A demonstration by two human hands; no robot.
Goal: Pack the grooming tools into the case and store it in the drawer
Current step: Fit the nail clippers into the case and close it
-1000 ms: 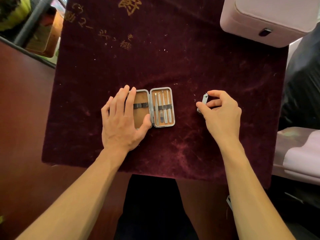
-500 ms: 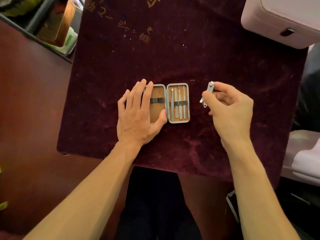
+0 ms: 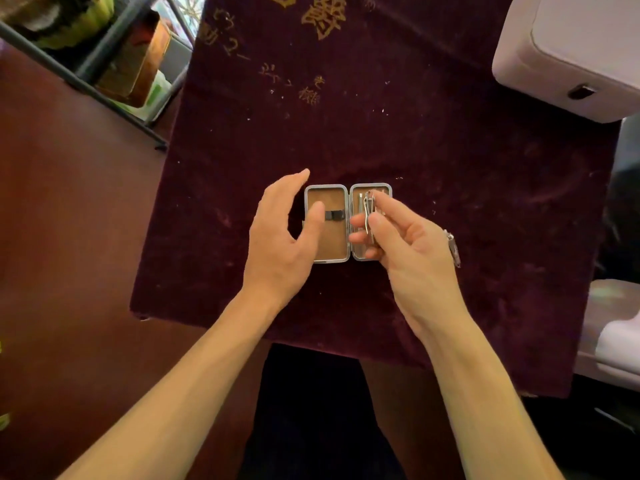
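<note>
A small metal-rimmed case point(image 3: 330, 242) lies open on the dark red velvet cloth point(image 3: 381, 116). Its left half is tan with a black elastic band and holds no tool. Slim metal tools sit in its right half, mostly hidden by my fingers. My right hand point(image 3: 412, 251) pinches a silver nail clipper point(image 3: 369, 211) upright over that right half. My left hand point(image 3: 277, 237) stands on its edge at the case's left side, fingers curved and holding nothing, thumb over the tan lining. Another silver tool point(image 3: 453, 251) lies on the cloth just right of my right hand.
A pale pink box point(image 3: 568, 53) with a dark latch sits at the cloth's far right corner. A metal rack with boxes point(image 3: 131, 64) stands at the upper left. Pale furniture point(image 3: 616, 337) borders the right edge. Brown tabletop point(image 3: 69, 237) surrounds the cloth.
My right hand has carried the nail clipper left, from beside the case to above its right half. My left hand has lifted off the left half and turned onto its edge.
</note>
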